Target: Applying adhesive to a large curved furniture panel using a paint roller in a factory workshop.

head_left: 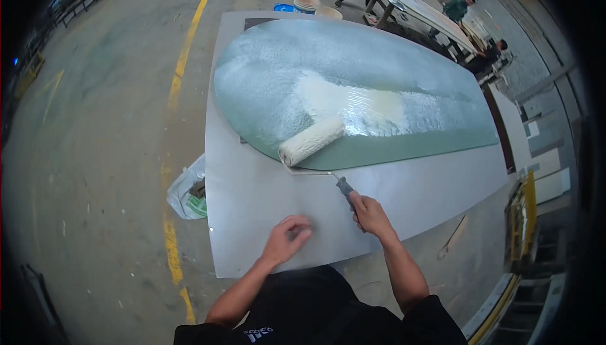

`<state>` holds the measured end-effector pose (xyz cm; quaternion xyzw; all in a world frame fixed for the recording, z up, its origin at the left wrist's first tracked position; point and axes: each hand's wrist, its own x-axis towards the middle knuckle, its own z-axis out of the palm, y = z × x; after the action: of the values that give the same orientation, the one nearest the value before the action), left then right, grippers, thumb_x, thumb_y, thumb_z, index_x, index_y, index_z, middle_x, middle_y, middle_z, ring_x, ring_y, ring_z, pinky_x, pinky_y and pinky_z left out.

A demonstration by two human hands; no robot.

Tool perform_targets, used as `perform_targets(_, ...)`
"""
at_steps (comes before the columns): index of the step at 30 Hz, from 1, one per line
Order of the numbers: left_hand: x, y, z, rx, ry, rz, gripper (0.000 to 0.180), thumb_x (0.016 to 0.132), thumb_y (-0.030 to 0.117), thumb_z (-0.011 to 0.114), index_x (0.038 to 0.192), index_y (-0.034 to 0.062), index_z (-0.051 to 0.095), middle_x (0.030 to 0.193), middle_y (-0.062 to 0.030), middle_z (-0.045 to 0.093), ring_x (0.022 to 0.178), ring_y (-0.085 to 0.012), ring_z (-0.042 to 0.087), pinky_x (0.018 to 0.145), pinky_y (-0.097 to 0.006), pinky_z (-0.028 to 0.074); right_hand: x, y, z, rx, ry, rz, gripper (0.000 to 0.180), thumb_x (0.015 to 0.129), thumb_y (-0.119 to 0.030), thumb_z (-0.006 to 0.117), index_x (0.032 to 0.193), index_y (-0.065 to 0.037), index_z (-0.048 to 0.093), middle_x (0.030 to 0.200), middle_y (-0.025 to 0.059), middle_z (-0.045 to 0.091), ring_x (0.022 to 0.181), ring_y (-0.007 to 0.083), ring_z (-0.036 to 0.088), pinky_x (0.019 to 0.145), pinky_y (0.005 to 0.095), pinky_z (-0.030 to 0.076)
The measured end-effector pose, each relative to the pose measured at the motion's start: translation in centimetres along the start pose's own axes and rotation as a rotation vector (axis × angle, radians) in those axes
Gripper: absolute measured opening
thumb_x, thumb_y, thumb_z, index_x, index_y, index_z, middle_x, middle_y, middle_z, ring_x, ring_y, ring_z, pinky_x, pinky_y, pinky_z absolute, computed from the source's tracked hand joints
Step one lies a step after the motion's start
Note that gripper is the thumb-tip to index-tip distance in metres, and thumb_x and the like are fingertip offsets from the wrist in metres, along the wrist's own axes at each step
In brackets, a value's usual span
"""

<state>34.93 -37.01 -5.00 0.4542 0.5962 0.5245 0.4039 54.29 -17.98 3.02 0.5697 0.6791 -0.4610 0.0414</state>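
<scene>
My right hand [370,214] grips the dark handle of a paint roller [312,140]. Its white fuzzy sleeve lies on the near edge of a large oval green panel [404,146], beside a patch of thick white coating [353,102]. Most of the panel is covered in a thin whitish film. The panel rests on a big grey sheet [265,200] laid on the floor. My left hand [287,237] hovers over the bare grey sheet, fingers loosely curled and holding nothing.
A white plastic bag [187,188] lies at the sheet's left edge by a yellow floor line [183,61]. Buckets [307,3] stand at the far end. Other people [459,9] work at a table with oval boards at the back right. White panels [549,168] lie right.
</scene>
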Motion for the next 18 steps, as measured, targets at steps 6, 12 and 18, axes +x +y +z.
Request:
perform_targets(6, 7.8, 3.9, 1.0, -0.508, -0.208, -0.146, 0.06, 0.095, 0.045, 0.066, 0.134, 0.0002, 0.056, 0.121, -0.007, 0.063, 0.111, -0.0168, 0.06, 0.097, -0.035, 0.047, -4.1, -2.4, 3.3, 0.628, 0.005, -0.174, 0.083, 0.1, -0.071, 0.016, 0.093, -0.001, 0.06, 0.062, 0.0042, 0.057, 0.044, 0.0119, 0.051, 0.04, 0.0273, 0.04)
perform_targets(12, 10.6, 9.4, 0.8, -0.401, -0.517, -0.125, 0.076, 0.087, 0.041, 0.077, 0.145, 0.0016, 0.047, 0.111, -0.0065, 0.065, 0.067, -0.011, 0.062, 0.054, -0.025, 0.05, -4.6, -5.4, 5.0, 0.793, 0.03, -0.554, 0.097, 0.091, -0.081, 0.008, 0.093, 0.0, 0.063, 0.058, 0.0049, 0.058, 0.046, 0.0124, 0.057, 0.042, 0.0269, 0.045)
perform_targets(18, 10.5, 13.6, -2.7, -0.2, -0.457, 0.032, 0.067, 0.085, 0.02, 0.077, 0.143, 0.0016, 0.05, 0.108, -0.0079, 0.067, 0.071, -0.0116, 0.062, 0.06, -0.026, 0.051, -3.1, -8.5, 7.0, 0.979, 0.081, -0.799, 0.096, 0.09, -0.083, 0.015, 0.085, 0.001, 0.062, 0.059, 0.0031, 0.057, 0.048, 0.011, 0.058, 0.042, 0.0259, 0.045)
